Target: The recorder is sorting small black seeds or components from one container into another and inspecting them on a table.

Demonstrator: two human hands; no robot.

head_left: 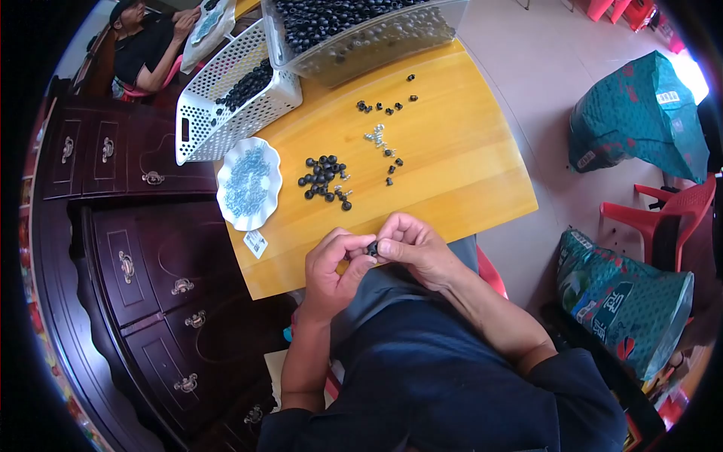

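Note:
Over the table's near edge, my left hand (333,265) and my right hand (419,250) meet, both pinching one small round black plastic part (372,248) between thumbs and fingers. The fingertips cover most of it. Just beyond my hands lies a cluster of black round parts (322,177), with a few small shiny pieces along its right side. Farther right, a few small clear or silvery pieces (378,136) lie loose. Near them are several black parts (379,107) in a scattered group. A white scalloped dish (224,197) holds many small pale-blue clear pieces (251,181).
A white perforated basket (197,129) and a clear bin (361,69), both with black parts, stand at the table's far side. A small printed card (255,243) lies by the dish. Dark drawers (151,248) flank the left; green sacks (629,120) and a red chair (670,218) are right. Another person (147,49) sits far left.

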